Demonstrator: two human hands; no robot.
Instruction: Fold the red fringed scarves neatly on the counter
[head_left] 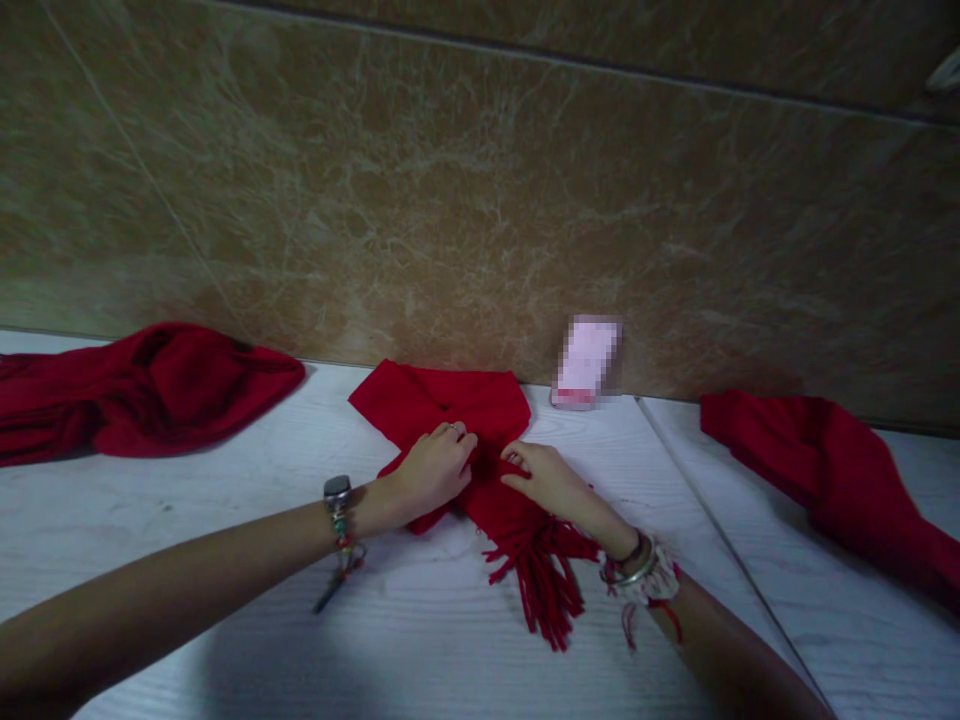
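Note:
A red fringed scarf [450, 405] lies folded on the white table [225, 520] near the wall, its tassels pointing toward me. My left hand [433, 470] rests on the scarf's middle with fingers curled, pinching the cloth. My right hand [546, 478] lies just to its right on the same scarf, fingers bent and pressing into the fabric. Both wrists carry bracelets; the left one also has a watch.
Another red cloth [150, 385] is bunched at the far left of the table. A third red cloth [832, 475] lies on the right, past a seam in the tabletop. A pink blurred card [585, 362] leans against the brown marble wall [480, 200].

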